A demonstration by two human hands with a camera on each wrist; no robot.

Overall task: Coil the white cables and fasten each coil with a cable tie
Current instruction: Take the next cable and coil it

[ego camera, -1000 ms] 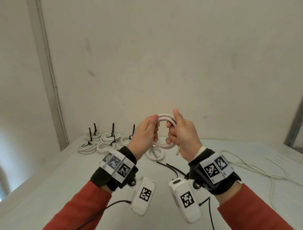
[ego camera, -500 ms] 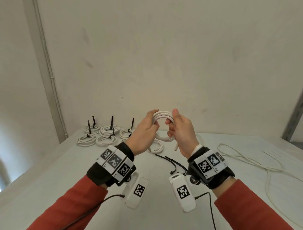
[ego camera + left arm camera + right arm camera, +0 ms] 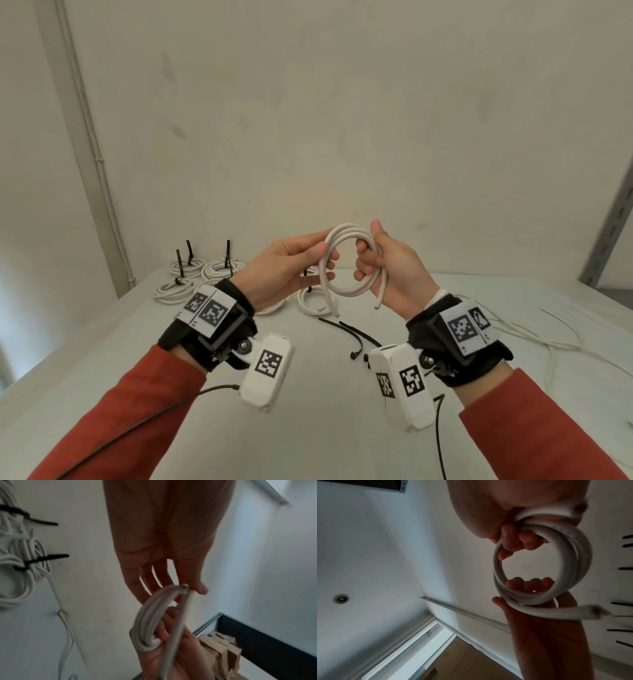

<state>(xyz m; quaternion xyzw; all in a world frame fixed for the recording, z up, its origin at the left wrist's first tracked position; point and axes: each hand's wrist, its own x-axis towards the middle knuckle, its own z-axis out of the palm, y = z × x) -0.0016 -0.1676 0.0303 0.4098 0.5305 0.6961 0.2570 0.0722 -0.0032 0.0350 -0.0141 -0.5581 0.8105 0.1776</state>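
Both hands are raised above the worktop (image 3: pixel 308 428), palms facing each other across a white cable coil (image 3: pixel 346 260). The right hand (image 3: pixel 394 270) curls its fingers through the coil's right side, gripping it. The left hand (image 3: pixel 284 270), fingers nearly straight, lightly pinches the coil's left edge between thumb and fingers.

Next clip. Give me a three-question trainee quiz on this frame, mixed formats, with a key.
1. True or false: the raised white cable coil already carries a black tie.
2. Which hand has its fingers curled through the coil? A) left hand B) right hand C) neither
3. Fill in: the loose black cable ties lie on the ___ below the hands.
Key: 1 false; 2 B; 3 table.
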